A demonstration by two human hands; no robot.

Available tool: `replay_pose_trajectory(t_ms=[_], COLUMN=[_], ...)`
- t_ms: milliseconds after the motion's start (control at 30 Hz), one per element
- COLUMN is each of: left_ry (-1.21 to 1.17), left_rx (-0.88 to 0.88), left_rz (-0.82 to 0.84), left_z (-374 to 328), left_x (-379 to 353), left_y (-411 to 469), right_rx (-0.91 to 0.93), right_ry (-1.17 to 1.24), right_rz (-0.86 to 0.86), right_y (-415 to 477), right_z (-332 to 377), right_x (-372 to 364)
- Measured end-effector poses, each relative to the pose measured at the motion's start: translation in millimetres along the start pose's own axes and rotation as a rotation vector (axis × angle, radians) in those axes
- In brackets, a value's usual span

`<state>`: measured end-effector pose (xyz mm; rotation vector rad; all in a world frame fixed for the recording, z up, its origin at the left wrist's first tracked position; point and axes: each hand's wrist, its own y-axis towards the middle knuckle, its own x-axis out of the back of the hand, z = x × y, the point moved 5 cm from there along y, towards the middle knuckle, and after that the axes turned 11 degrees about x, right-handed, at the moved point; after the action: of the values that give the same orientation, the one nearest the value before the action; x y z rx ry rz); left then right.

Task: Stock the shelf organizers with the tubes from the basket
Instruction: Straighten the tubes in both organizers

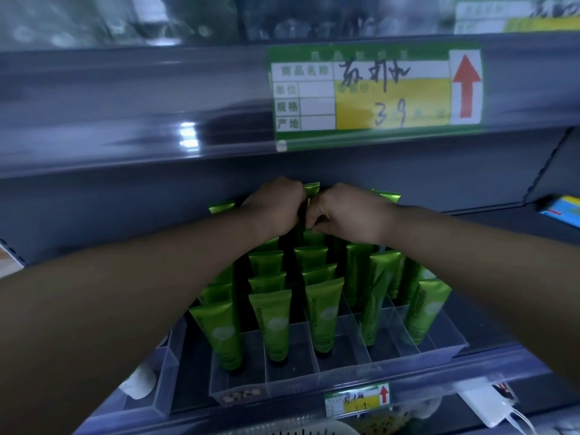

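Left hand point(276, 208) and right hand point(348, 215) grip 1 back tube point(311, 189) with curled fingers; withdrawing low could topple front tubes point(273, 324).

Headroom over the far rows is cut low by the upper shelf point(157, 161); the middle rows are blocked by upright green tubes point(273, 321); the near compartments of the clear organizer point(342, 372) stand open from above; gaps in the right columns seem partly free.
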<state>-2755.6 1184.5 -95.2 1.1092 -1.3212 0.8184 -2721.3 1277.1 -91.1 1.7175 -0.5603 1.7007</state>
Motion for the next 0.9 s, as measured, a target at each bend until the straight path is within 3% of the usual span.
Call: replay_pose_trajectory(t_ms=[900], left_ry=[-0.074], left_rx=[-0.027], left_rz=[-0.002], left_z=[6], left_x=[5], left_y=[-8], right_rx=[-0.099], right_ry=[0.219], right_rz=[-0.156], right_y=[-9], right_z=[-8], right_x=[7])
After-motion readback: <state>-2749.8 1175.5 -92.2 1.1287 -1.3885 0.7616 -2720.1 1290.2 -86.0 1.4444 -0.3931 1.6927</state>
